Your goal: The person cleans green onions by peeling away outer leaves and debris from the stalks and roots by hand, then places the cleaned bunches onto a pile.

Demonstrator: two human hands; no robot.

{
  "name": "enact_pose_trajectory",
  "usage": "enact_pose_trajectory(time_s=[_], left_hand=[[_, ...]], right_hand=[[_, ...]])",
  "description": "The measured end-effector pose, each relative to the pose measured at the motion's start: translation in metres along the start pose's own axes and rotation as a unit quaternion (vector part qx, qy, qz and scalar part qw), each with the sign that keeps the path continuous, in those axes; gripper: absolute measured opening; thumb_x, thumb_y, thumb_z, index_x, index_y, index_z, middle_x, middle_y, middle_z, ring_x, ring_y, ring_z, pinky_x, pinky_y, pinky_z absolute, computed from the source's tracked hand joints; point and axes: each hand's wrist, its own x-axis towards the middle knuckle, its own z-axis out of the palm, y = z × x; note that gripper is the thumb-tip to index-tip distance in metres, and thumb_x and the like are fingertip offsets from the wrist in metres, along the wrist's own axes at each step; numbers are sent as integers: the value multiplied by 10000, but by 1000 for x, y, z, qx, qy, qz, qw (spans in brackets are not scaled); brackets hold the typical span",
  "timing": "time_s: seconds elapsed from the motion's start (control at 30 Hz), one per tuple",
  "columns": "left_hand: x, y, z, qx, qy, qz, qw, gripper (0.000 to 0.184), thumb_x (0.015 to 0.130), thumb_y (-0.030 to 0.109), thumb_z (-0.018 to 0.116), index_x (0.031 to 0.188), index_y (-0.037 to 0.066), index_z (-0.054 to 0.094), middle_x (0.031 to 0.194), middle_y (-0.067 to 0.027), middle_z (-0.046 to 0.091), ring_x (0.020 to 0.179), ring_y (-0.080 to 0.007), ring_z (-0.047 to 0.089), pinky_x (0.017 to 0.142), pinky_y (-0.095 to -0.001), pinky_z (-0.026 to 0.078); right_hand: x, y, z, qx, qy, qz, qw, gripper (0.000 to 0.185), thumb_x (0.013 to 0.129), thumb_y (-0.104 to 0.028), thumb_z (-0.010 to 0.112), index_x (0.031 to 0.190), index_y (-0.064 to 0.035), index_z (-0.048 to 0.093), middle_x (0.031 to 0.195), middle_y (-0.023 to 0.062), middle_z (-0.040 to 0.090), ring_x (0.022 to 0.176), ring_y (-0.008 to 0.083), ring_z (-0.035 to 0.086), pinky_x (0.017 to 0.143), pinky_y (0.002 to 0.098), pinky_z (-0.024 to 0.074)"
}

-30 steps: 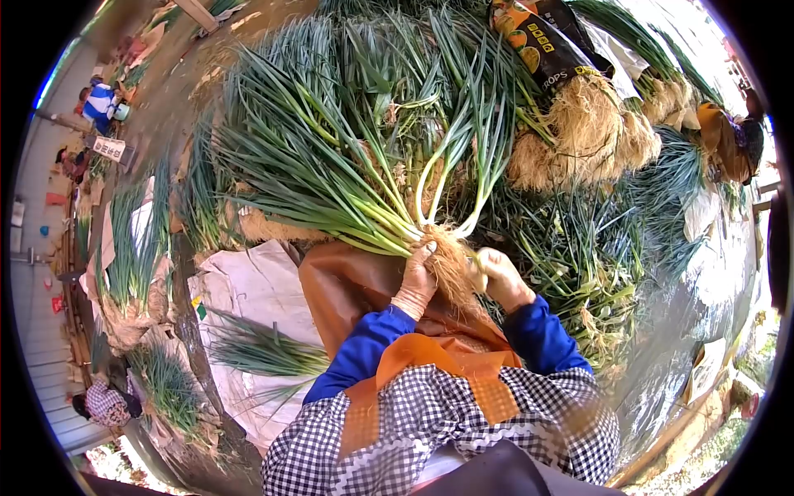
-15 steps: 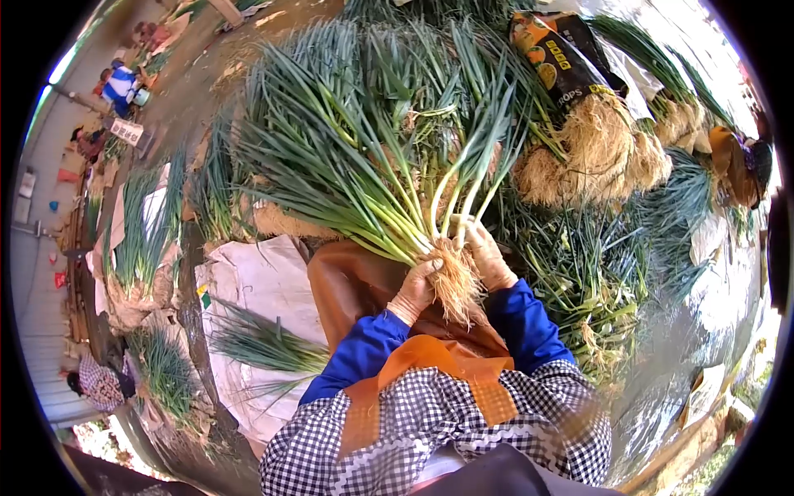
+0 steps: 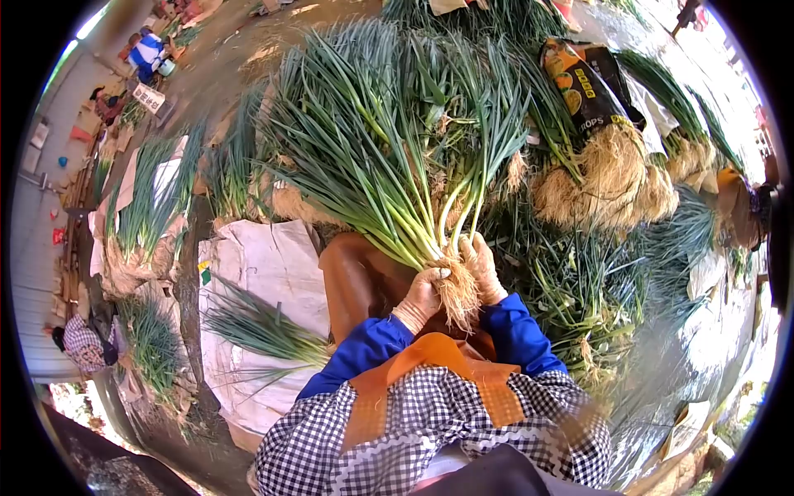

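Observation:
Both of my hands are closed around the base of a bunch of green garlic (image 3: 412,221), just above its stringy pale roots (image 3: 459,299). My left hand (image 3: 422,296) grips the lower left side of the stems, thumb lying across them. From the right, my right hand (image 3: 485,271) wraps the other side, next to a few thicker pale stalks; its fingertips are partly hidden. The long flat leaves fan out away from me over a pile of more green stalks behind, so the edge between bunch and pile is unclear. The brown apron (image 3: 351,273) on my lap lies beneath.
A smaller bunch (image 3: 269,331) lies on a whitish sack (image 3: 260,256) at my left. Loose leaves (image 3: 571,289) are heaped at my right. Beyond them, rooted bundles (image 3: 608,169) lie under a black printed bag (image 3: 583,87). Other people (image 3: 87,343) sit around the edges.
The view has shifted slightly, so the scene sits a little lower and further right. The stalks on the right side now stand closer to the rest of the bunch. Both hands keep their hold.

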Motion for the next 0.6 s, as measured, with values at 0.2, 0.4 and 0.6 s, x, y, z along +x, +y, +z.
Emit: enact_pose_trajectory(time_s=[0.2,0.4,0.6], left_hand=[[-16,29,4,52,-92,-84,991,458,701,24,584,1150,-42,519,1011,-152,625,899,-264,623,859,-378,495],[-20,17,6,33,-71,-39,996,487,726,41,606,1192,-26,479,1060,-143,603,968,-258,597,883,-386,480],[-13,10,-4,51,-66,-3,997,411,748,45,568,1147,-32,506,1025,-135,612,940,-247,607,877,-373,486]], right_hand=[[-3,-8,8,242,-5,61,968,159,937,-157,476,976,-19,544,865,25,567,757,98,516,647,251,443],[1,-3,3,-164,107,-27,980,260,876,-284,525,938,-35,564,892,155,589,800,315,586,711,392,466],[-18,-39,14,258,-61,87,960,205,945,-226,460,986,-47,552,862,59,590,722,196,578,681,314,499]])
